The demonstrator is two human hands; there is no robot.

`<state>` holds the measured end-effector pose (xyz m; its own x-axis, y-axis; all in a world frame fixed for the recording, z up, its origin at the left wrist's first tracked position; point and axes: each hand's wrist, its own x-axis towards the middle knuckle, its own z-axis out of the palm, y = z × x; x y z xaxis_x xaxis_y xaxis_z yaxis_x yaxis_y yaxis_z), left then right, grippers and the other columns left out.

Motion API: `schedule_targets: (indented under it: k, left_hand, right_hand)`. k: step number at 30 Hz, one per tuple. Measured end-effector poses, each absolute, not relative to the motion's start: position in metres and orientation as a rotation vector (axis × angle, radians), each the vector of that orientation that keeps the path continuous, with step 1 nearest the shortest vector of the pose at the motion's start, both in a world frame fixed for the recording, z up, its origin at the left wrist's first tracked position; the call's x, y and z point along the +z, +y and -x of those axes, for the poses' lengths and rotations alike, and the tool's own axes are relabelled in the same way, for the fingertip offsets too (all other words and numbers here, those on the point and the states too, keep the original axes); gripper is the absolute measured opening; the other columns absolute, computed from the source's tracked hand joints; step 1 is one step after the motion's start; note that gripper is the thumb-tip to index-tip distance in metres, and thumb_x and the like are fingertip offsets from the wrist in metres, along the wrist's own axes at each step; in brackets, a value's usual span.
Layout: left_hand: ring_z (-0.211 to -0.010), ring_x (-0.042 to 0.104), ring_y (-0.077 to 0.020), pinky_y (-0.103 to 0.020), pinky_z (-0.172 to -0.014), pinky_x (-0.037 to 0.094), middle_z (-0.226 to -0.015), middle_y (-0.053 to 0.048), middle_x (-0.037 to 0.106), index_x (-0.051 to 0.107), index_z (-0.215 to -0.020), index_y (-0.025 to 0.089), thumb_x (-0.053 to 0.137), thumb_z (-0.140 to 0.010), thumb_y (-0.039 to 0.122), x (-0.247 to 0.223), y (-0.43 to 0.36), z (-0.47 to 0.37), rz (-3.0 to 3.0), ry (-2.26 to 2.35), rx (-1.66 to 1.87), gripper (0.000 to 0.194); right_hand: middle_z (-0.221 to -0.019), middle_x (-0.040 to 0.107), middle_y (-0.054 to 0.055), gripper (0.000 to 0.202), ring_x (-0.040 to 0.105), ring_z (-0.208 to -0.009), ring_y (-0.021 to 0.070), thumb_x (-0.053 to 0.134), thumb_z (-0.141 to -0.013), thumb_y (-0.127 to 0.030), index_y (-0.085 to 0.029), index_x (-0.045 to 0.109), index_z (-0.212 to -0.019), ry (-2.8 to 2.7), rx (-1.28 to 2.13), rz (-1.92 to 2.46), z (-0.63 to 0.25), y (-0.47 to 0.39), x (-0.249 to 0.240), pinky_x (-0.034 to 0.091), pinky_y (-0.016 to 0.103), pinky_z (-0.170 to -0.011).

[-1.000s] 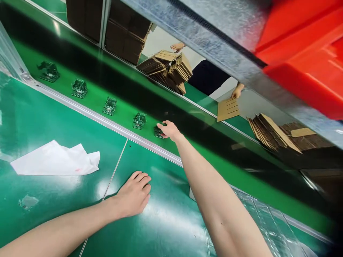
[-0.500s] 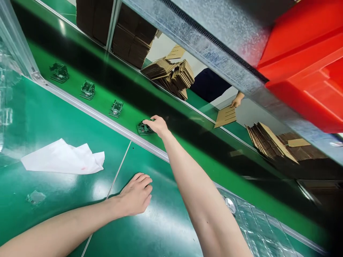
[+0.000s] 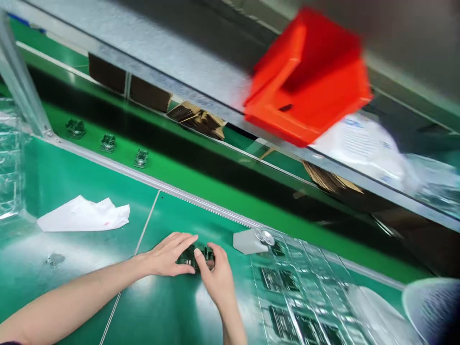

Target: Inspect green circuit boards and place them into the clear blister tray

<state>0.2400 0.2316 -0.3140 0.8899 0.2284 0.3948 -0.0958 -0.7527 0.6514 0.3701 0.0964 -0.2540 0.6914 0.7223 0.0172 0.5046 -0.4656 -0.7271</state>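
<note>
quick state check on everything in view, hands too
left hand: gripping the held board
right hand: gripping the held board
held board: partly covered by fingers
three far boards: spaced in a row
white cloth: crumpled
red bin: open
right clear tray: partly filled

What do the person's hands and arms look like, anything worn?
Left hand and right hand: no gloves, rings or wristbands visible. Left forearm and right forearm uncovered; a sliver of dark sleeve shows at the bottom left corner.

Bright overhead glare on green table (image 3: 172, 306); red bin (image 3: 312, 81) motion-blurred; dark lower-right corner.
</note>
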Motion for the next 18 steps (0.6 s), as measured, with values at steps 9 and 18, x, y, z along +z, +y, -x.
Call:
schedule_targets:
  k: [9,18]
  left_hand:
    - [-0.144,0.040,-0.0295,-0.052,-0.118,0.036,-0.152,-0.016,0.046,0.041,-0.148,0.019,0.052,-0.091,0.030,-0.330,0.165,-0.186,-2.140,0.236,0.379,0.059]
    - [-0.119,0.061,-0.0252,-0.043,-0.110,0.039,-0.125,-0.013,0.068,0.055,-0.130,0.018,0.064,-0.084,0.037,-0.307,0.145,-0.150,-1.690,0.501,0.600,0.050]
  right_hand:
    - [-0.159,0.025,0.018,0.072,0.064,-0.103,0.0197,0.052,-0.088,-0.031,-0.018,0.031,-0.156,-1.045,0.817,1.909,-0.327,-0.018,-0.260,0.059,0.033,-0.084]
    - [-0.120,0.065,0.019,0.062,0.062,-0.111,0.0303,0.065,-0.086,-0.046,-0.006,0.056,-0.133,-1.092,0.261,1.899,-0.297,-0.024,-0.306,0.053,0.047,-0.099]
